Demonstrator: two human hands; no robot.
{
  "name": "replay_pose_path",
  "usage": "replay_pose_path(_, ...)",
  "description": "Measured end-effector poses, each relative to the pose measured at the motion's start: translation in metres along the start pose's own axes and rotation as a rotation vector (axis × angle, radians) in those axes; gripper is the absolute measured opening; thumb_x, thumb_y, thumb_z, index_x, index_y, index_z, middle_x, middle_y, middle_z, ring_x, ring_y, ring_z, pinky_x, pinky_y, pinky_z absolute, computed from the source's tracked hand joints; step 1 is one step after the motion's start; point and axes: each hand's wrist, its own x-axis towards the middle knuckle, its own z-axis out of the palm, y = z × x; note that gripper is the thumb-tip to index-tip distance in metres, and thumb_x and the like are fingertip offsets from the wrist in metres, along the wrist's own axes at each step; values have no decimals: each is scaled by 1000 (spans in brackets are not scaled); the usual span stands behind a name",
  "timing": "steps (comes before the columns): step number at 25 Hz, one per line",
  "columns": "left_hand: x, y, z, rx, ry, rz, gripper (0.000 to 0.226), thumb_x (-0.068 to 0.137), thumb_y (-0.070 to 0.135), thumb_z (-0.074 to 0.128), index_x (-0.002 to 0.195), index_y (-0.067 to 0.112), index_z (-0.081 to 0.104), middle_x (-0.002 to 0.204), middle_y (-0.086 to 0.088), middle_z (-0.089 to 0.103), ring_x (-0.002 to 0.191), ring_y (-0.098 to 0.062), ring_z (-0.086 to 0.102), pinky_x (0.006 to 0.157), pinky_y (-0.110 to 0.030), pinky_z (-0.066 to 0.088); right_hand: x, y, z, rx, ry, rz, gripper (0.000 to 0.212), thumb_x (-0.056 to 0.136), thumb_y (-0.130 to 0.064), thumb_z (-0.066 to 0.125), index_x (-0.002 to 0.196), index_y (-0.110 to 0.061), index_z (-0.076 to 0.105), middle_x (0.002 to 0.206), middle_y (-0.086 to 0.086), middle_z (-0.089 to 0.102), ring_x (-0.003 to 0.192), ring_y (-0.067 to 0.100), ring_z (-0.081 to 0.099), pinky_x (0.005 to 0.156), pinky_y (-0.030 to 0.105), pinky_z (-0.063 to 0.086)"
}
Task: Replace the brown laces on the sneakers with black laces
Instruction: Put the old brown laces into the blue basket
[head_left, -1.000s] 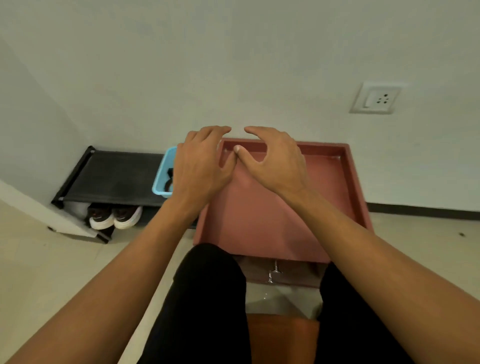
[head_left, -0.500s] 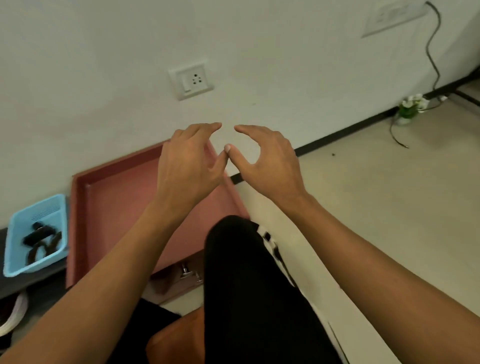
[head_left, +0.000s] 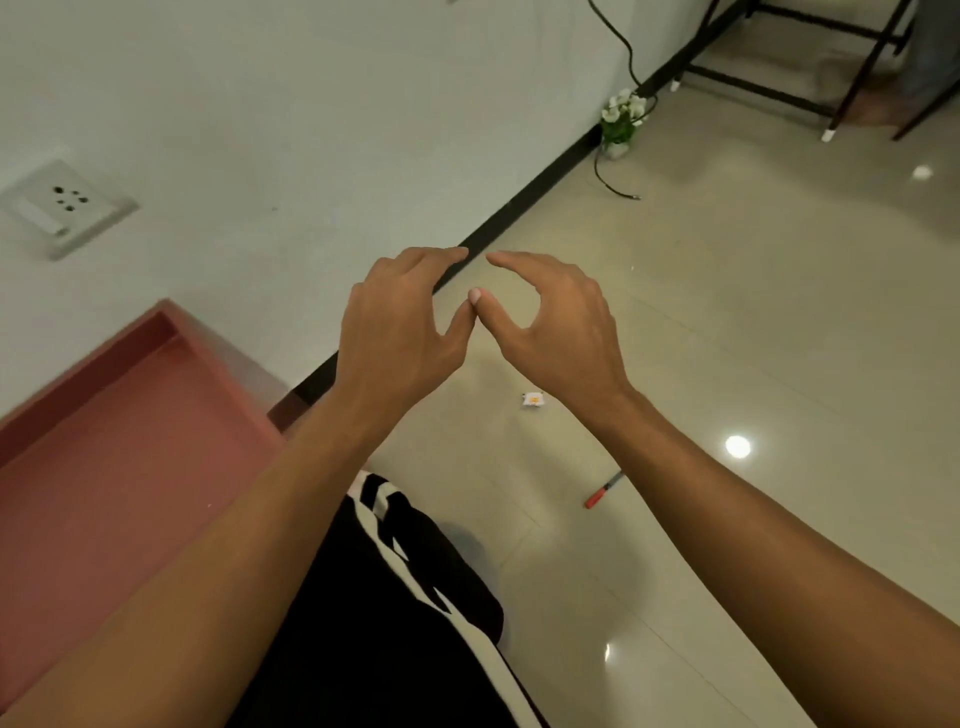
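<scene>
My left hand (head_left: 397, 325) and my right hand (head_left: 558, 325) hover side by side in the air in front of me, backs up, fingers loosely curved, thumb tips touching. Neither holds anything. No sneakers and no laces are in view. The pink tray (head_left: 119, 457) lies at the lower left, against the wall.
A wall socket (head_left: 65, 205) is at the left. On the tiled floor lie a red marker (head_left: 602, 491) and a small wrapper (head_left: 532, 399). A small potted plant (head_left: 621, 122) and a black cable stand by the baseboard. Black furniture legs (head_left: 779, 57) are at the top right. My black-clad leg (head_left: 395, 597) is below.
My view has swung to the right: the shoe rack, the sneakers and the blue basket have left the frame, and the floor and plant have come in. My hands keep the same pose.
</scene>
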Motion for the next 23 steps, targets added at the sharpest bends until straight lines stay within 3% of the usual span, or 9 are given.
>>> replay_pose_path(7, 22, 13, 114, -20, -378, 25, 48, 96, 48, 65, 138, 24, 64, 135, 3, 67, 123, -21, 63, 105, -44, 52, -37, 110, 7, -9, -8, 243, 49, 97, -62, 62, 137, -34, 66, 138, -15, 67, 123, 12, 62, 108, 39, 50)
replay_pose_path(10, 23, 3, 175, 12, -553, -34, 41, 96, 40, 67, 133, 23, 67, 128, 1, 70, 114, -21, 65, 100, -41, 53, -68, 172, 30, -18, -55, 433, 45, 95, -61, 65, 133, -37, 67, 135, -18, 67, 122, 12, 63, 105, 40, 51)
replay_pose_path(12, 22, -11, 218, 4, -683, -84, 39, 95, 35, 68, 131, 20, 68, 124, -2, 70, 114, -23, 65, 98, -39, 53, -92, 215, 52, -16, -87, 564, 43, 94, -58, 68, 131, -36, 69, 133, -17, 68, 117, 13, 66, 93, 30, 56)
replay_pose_path(14, 18, -24, 257, 13, -798, -135, 37, 94, 33, 68, 129, 19, 69, 122, -2, 71, 115, -24, 65, 96, -37, 53, -113, 252, 73, -41, -129, 672, 41, 95, -51, 69, 131, -32, 70, 132, -12, 69, 90, 8, 71, 66, 9, 49)
replay_pose_path(16, 10, -32, 292, -11, -849, -200, 34, 93, 27, 67, 126, 20, 70, 123, -1, 71, 115, -25, 65, 92, -32, 52, -137, 286, 96, -77, -179, 760, 40, 97, -45, 69, 132, -26, 71, 127, -2, 73, 67, 1, 64, 60, 5, 45)
replay_pose_path(17, 5, -33, 311, -25, -859, -232, 34, 93, 24, 66, 126, 20, 70, 125, -1, 70, 117, -25, 64, 90, -30, 50, -149, 302, 107, -90, -205, 791, 40, 96, -44, 70, 131, -25, 71, 122, 1, 75, 72, 3, 67, 68, 7, 49)
replay_pose_path(19, -9, -36, 342, -18, -894, -262, 40, 95, 21, 64, 135, 19, 66, 136, -4, 66, 127, -26, 59, 95, -28, 44, -172, 330, 130, -131, -252, 841, 39, 94, -45, 68, 127, -26, 73, 112, 3, 76, 93, 19, 72, 83, 33, 59)
replay_pose_path(21, -26, -44, 374, 6, -965, -262, 52, 98, 25, 62, 149, 19, 53, 152, -7, 52, 140, -26, 48, 109, -26, 33, -193, 353, 150, -190, -303, 890, 41, 91, -49, 60, 124, -31, 74, 100, 1, 75, 98, 22, 69, 81, 37, 59)
replay_pose_path(23, -40, -52, 409, 15, -1045, -312, 63, 98, 30, 61, 157, 25, 41, 162, -6, 37, 144, -29, 43, 116, -31, 32, -207, 375, 161, -227, -310, 927, 36, 91, -46, 60, 123, -36, 74, 103, -2, 68, 98, 21, 66, 77, 36, 57)
